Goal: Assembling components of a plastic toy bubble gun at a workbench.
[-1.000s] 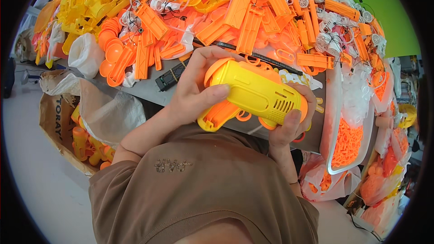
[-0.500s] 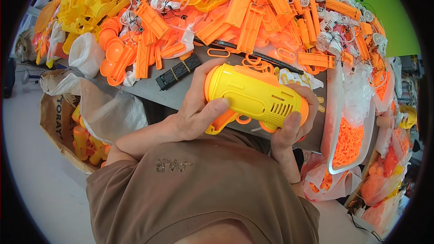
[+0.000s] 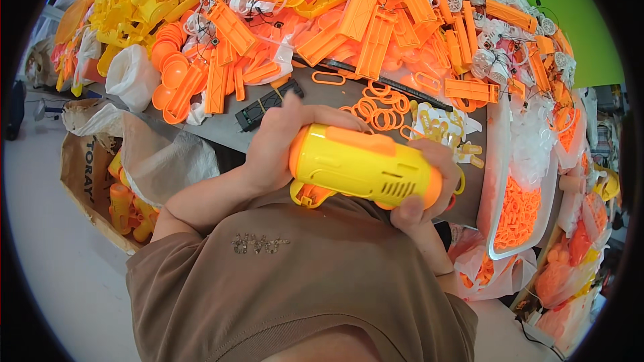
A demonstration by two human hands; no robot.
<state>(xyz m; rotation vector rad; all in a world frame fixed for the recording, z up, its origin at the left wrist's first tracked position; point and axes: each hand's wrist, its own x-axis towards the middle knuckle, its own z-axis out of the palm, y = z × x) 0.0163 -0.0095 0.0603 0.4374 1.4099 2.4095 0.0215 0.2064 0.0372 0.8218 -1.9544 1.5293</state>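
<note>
Both hands are closed around the yellow plastic toy blaster body (image 3: 365,169), the left hand (image 3: 278,151) at its rear, the right hand (image 3: 429,188) at its orange-tipped front; compared with a moment ago it is lowered nearer the chest, above the grey table edge (image 3: 221,135), its top now turned upward.

Orange rings (image 3: 377,112) and a black strip (image 3: 268,105) crowd the bare table (image 3: 339,92) strip ahead.

Yellow toy gun (image 3: 365,167) handle hidden behind barrel; left hand (image 3: 278,147) fingertips behind it.
</note>
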